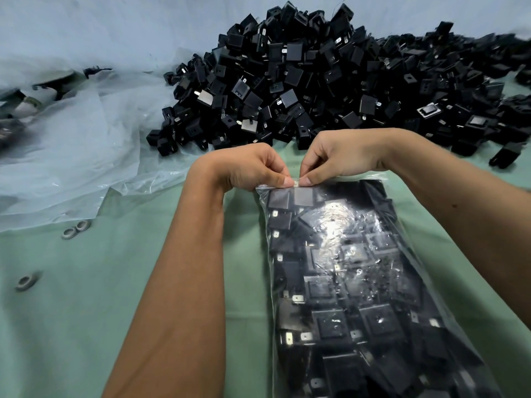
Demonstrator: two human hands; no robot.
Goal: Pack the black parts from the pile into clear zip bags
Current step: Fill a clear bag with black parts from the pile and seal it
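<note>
Both grips pinch zip bag (359,282) top; bottom cut off.

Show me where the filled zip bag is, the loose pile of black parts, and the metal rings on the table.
zip bag (359,271), head view, shiny plastic front.
pile of black parts (316,81), head view, middle of the heap.
metal rings (75,228), head view, the touching pair.

left hand (253,168) + right hand (342,156): pinching zip bag (359,282) top edge | bag: full of black parts | pile (330,81): behind
</note>
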